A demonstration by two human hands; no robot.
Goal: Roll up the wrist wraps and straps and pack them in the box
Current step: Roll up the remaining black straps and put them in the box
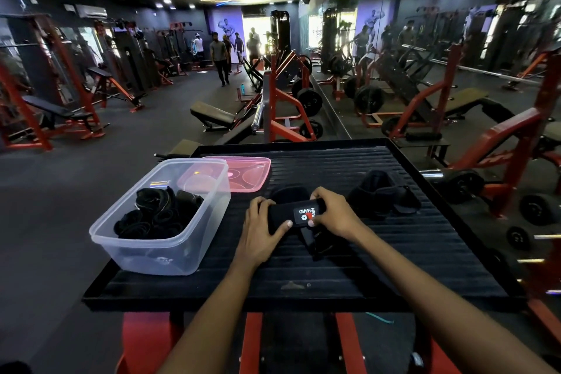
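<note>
Rolling is in hand; both hands' fingers, left [263, 223] and right [331, 212], clutch the labelled wrist wrap [296, 213] between them on the surface [349, 270]; next, tighten the roll, then carry it left to the box [158, 247].

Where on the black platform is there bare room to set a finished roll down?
Bare ribbed platform lies behind the hands, between the pink lid and the loose straps, and along the near edge. Crowded: the middle, where left hand and right hand hold the wrap, and the box corner.
</note>
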